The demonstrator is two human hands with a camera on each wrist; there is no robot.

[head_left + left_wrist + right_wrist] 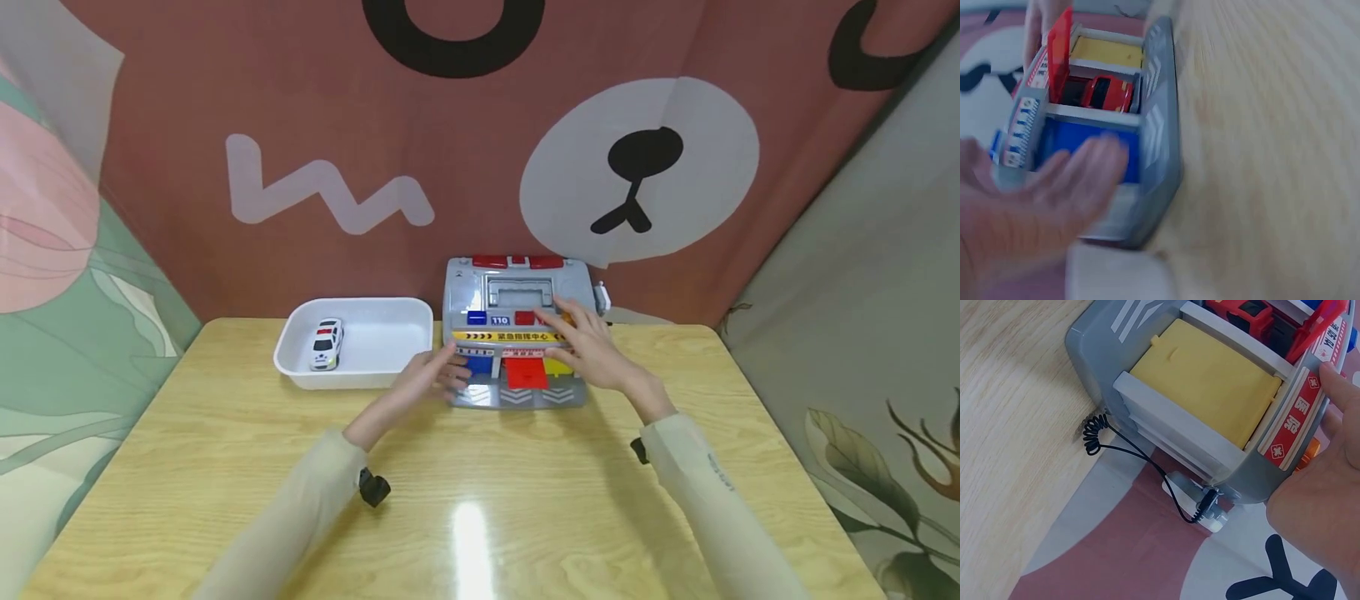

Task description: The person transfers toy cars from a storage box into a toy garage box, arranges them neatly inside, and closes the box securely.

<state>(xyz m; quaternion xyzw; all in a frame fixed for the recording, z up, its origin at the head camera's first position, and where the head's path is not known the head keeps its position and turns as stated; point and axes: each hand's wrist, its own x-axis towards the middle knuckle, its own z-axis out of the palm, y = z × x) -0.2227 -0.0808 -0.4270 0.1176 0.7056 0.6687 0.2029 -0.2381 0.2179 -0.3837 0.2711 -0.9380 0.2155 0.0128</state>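
A grey toy garage (465,292) stands on the table with three bays in its front. The red door (527,375) of the middle bay is raised, and a red toy car (1110,94) sits inside. Down in place are the blue door (1063,139) and the yellow door (1210,381). My left hand (429,375), fingers extended and blurred, is in front of the blue bay and holds nothing. Over the garage's right side lies my right hand (598,350), fingers spread, one fingertip close by the red button (522,317).
Left of the garage is a white plastic tray (390,379) with a white toy police car (326,346) in it. A small handset (1194,500) on a coiled black cord (1094,434) hangs at the garage's right side. A printed curtain (337,100) rises behind the table.
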